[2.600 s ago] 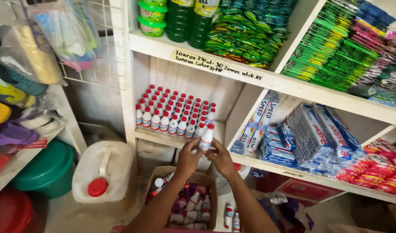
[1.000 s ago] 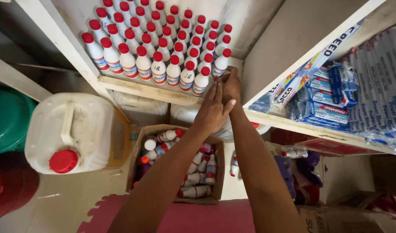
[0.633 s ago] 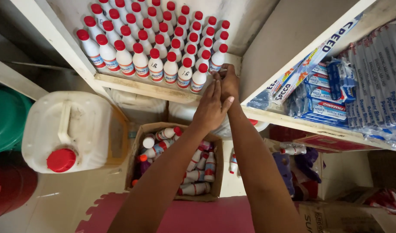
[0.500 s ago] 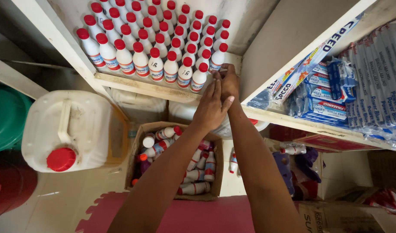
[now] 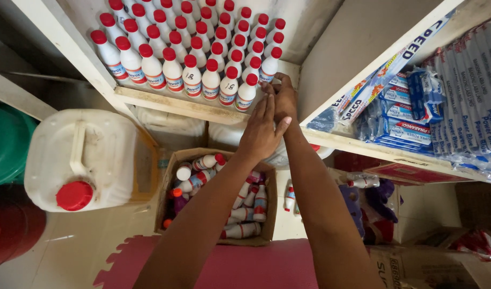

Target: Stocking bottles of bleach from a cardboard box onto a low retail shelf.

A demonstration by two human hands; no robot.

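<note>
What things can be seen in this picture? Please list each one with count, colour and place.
small bottles on shelf: about thirty, white with red caps, upright in rows on the wooden shelf
bottles in box: about a dozen, white with red caps, lying loose
cardboard box: one, brown, on the floor under the shelf
jerrycan: one, white with red cap, left of the box
basin: one, green, far left
foam mat: one, pink, on the floor in front of the box
packets: many, blue and white, on the right shelf
left hand: open, flat, at the shelf edge
right hand: at the last bottle of the front row
</note>
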